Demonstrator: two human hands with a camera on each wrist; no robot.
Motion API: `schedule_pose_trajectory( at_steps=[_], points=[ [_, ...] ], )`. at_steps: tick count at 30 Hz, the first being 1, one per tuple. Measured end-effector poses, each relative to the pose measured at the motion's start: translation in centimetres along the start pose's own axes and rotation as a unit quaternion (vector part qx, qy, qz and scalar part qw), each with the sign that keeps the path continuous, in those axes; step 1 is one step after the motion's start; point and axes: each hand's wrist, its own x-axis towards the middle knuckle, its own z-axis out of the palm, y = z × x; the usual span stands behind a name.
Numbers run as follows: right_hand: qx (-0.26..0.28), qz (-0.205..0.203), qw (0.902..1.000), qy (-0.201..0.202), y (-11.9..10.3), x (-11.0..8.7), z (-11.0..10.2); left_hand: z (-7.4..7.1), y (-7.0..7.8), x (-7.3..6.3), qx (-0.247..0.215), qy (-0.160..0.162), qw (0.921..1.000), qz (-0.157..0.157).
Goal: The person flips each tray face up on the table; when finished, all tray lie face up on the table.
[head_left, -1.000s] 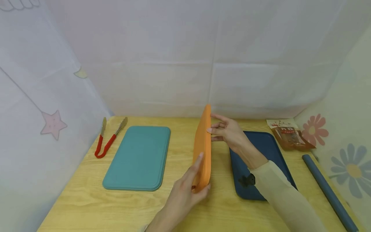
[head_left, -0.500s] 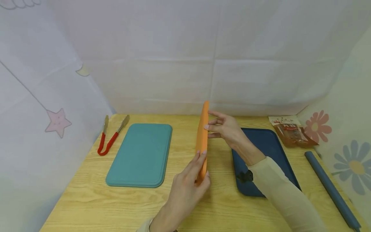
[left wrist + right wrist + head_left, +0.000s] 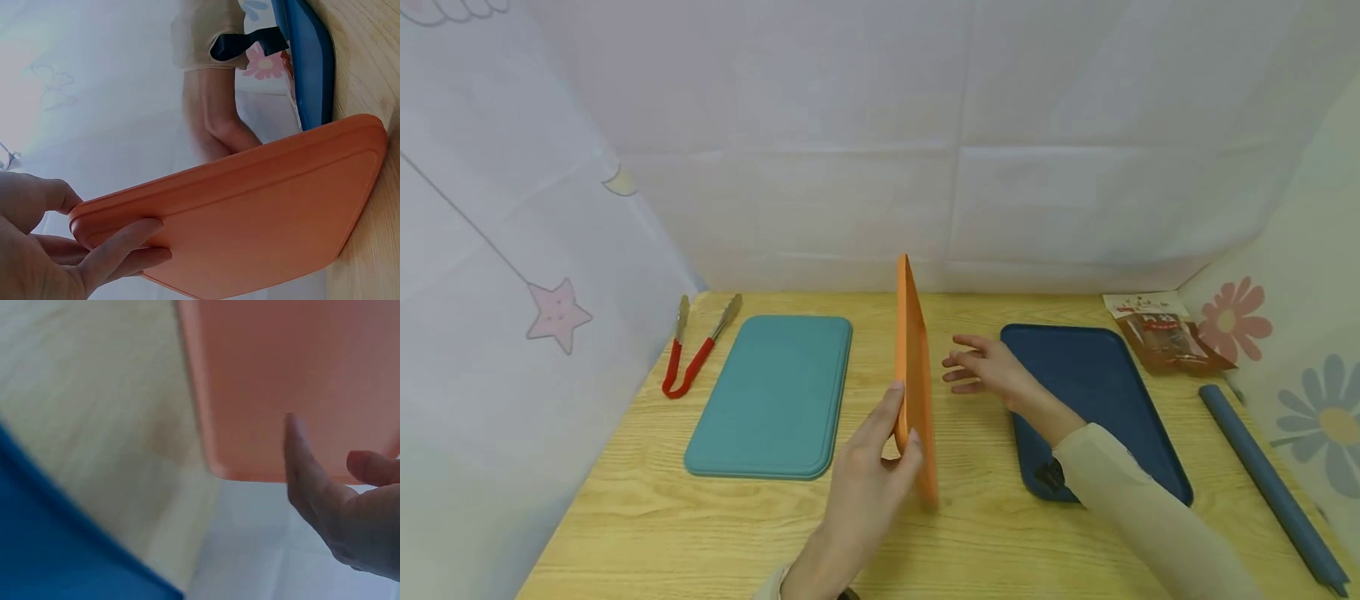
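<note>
An orange tray stands on its edge, nearly upright, in the middle of the wooden table. My left hand pinches its near top corner between thumb and fingers; in the left wrist view the left hand has fingers on both faces of the orange tray. Just right of the tray is my right hand, apart from it, its fingers loosely bent and holding nothing. In the right wrist view that right hand overlaps the orange tray's flat face.
A teal tray lies face down on the left, with red-handled tongs beyond it. On the right lies a dark blue tray, partly under my right arm. A brown food packet and a long grey-blue roll are farther right.
My right hand has let go of the orange tray and drawn slightly right and down. The tray's top has swung left, so its right face now shows. The left hand keeps its hold.
</note>
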Motion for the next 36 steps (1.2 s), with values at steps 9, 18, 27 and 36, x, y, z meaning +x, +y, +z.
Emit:
schedule_pose_trajectory(
  at_steps=[9,18,27,36],
  points=[
    [-0.055,0.069,0.9958,-0.025,4.0,0.5,0.8,-1.3,-1.2,-0.3,-0.136,0.008,0.9795,-0.148],
    [-0.057,0.075,0.9956,-0.006,4.9,0.7,0.1,-3.4,-2.9,0.3,-0.244,-0.002,0.937,-0.25],
    [-0.061,0.102,0.9928,-0.019,4.7,0.4,-1.6,-4.5,-5.5,2.1,-0.31,-0.032,0.9089,-0.277],
    [-0.072,0.108,0.9912,-0.024,4.6,-0.1,-2.9,-4.1,-10.7,4.8,-0.283,-0.081,0.8886,-0.352]
  ],
)
